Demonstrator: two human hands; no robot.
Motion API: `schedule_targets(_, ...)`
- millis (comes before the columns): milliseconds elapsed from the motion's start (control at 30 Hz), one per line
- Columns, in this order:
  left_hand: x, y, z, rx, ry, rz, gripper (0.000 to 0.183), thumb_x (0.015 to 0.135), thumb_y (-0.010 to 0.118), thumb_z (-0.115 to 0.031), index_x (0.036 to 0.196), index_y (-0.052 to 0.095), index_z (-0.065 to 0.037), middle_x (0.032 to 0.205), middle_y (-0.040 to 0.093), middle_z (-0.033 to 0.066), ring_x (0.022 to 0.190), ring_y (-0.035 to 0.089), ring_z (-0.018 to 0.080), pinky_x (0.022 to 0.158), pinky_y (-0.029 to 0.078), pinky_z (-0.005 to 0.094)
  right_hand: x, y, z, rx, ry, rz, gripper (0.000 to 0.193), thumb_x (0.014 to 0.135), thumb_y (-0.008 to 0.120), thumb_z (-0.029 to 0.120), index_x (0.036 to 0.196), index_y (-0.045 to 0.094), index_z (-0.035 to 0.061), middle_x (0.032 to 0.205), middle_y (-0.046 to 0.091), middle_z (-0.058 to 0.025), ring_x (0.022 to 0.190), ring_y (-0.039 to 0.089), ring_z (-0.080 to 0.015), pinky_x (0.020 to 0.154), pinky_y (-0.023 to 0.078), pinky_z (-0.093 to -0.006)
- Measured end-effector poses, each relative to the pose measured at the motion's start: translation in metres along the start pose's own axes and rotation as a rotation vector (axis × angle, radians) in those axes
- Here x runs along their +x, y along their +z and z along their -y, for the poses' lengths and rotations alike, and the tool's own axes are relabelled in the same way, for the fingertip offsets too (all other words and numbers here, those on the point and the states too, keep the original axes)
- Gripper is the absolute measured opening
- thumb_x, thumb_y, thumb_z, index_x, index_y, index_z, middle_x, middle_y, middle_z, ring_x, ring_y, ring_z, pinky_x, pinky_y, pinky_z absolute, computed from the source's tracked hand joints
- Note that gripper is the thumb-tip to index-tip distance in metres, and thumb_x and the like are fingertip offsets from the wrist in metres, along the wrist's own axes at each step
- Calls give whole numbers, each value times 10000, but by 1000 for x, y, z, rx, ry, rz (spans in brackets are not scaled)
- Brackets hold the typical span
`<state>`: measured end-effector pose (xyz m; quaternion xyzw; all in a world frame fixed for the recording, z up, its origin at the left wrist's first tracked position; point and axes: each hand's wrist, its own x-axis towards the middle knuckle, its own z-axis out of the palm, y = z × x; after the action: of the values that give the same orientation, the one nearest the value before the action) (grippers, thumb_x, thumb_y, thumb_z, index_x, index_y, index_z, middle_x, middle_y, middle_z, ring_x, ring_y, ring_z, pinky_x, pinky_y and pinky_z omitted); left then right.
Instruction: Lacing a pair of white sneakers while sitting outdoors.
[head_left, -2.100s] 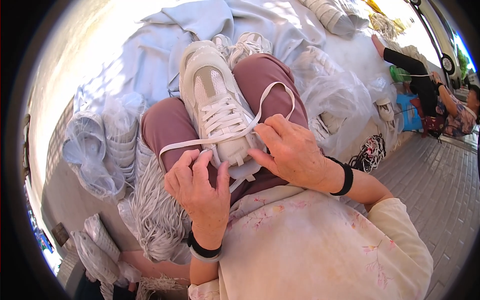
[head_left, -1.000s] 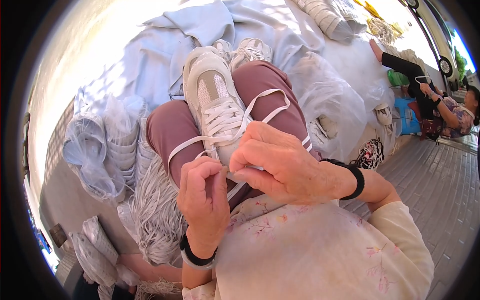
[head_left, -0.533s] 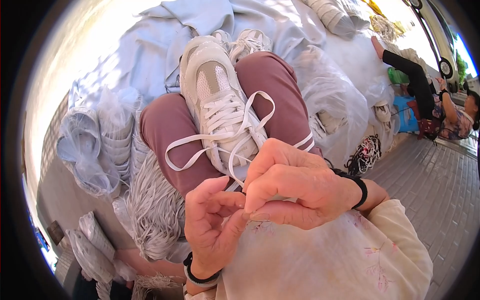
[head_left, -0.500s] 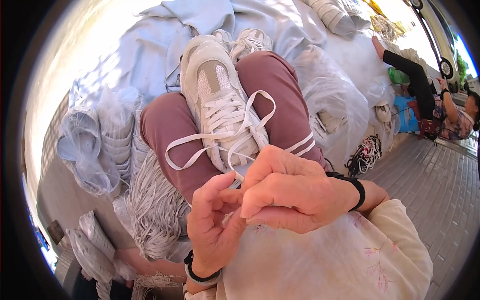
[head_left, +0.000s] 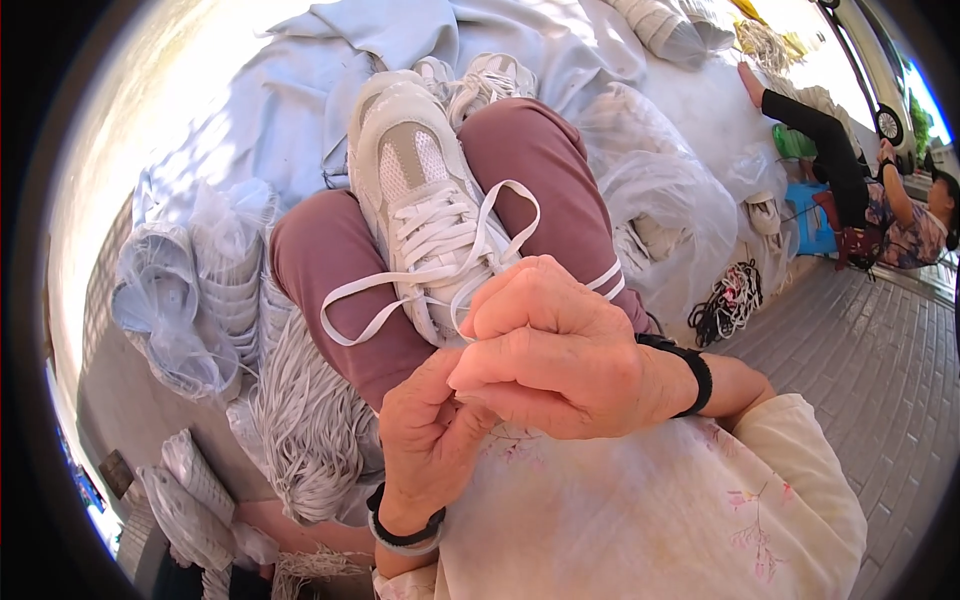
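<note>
A beige and white sneaker (head_left: 405,115) rests between my knees, its toe pointing away from me. White shoelace (head_left: 375,287) is threaded through its eyelets, with loose loops hanging out to both sides. One stretch of the lace runs from the shoe's heel end up to my fingers. My right hand (head_left: 565,360) is closed, fingers curled over the lace, mostly hiding it. Just under it, my left hand (head_left: 425,450) pinches at the lace with thumb and fingers together. The fingertips of both hands meet, so the lace end between them is hidden.
More sneakers (head_left: 492,85) lie beyond my knees on pale blue cloth (head_left: 290,110). At left are plastic-wrapped shoes (head_left: 160,290) and a bundle of laces (head_left: 310,420). To the right lie a clear plastic bag (head_left: 650,180) and dark cords (head_left: 728,305). Another person (head_left: 905,215) sits far right.
My right hand has shifted slightly up and left, closing in on the left fingertips. The left fingers have drawn together. The shoe and knees sit slightly further left in view.
</note>
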<state>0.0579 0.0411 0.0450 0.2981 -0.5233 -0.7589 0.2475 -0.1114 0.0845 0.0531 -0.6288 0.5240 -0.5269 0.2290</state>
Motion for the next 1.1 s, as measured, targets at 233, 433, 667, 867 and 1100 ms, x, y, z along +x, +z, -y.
schedule_targets(233, -1, 3, 4, -237, -81, 32, 217, 950, 612, -102, 1110, 608, 45, 913, 656, 52, 745, 612, 68, 654, 504, 198, 1, 1, -4, 63, 54, 40, 196, 725, 760, 18, 905, 682, 27, 916, 596, -103, 817, 596, -258, 700, 486, -326)
schedule_targets(433, -5, -5, -13, -356, -78, -151, 219, 951, 606, -144, 1026, 632, 59, 818, 653, 124, 650, 637, 156, 592, 530, 263, -18, -10, 1, 64, -40, 22, 276, 727, 743, 27, 986, 653, -3, 949, 599, -113, 860, 607, -283, 721, 507, -349)
schedule_targets(667, -9, -5, -25, -246, 82, -139, 287, 978, 527, -191, 1025, 599, 83, 839, 613, 186, 679, 651, 250, 596, 563, 335, -27, 5, -5, -12, -111, 161, 293, 725, 713, 95, 983, 606, 7, 950, 566, -81, 865, 585, -249, 736, 482, -357)
schedule_targets(867, 2, -30, -28, -281, 293, -899, 291, 1026, 429, -264, 972, 509, 10, 846, 551, 154, 722, 610, 264, 815, 534, 344, -8, -46, -9, 311, 159, 274, 152, 943, 578, 145, 957, 624, 0, 661, 497, -26, 588, 508, -162, 549, 413, -293)
schedule_targets(1100, -16, -97, -34, -376, 377, -194, 202, 1039, 398, -185, 1003, 498, -14, 599, 365, -25, 516, 342, 77, 537, 355, 237, -4, -75, -13, 875, 585, 135, 260, 1008, 473, 193, 961, 651, 10, 629, 532, 0, 577, 495, -86, 521, 390, -249)
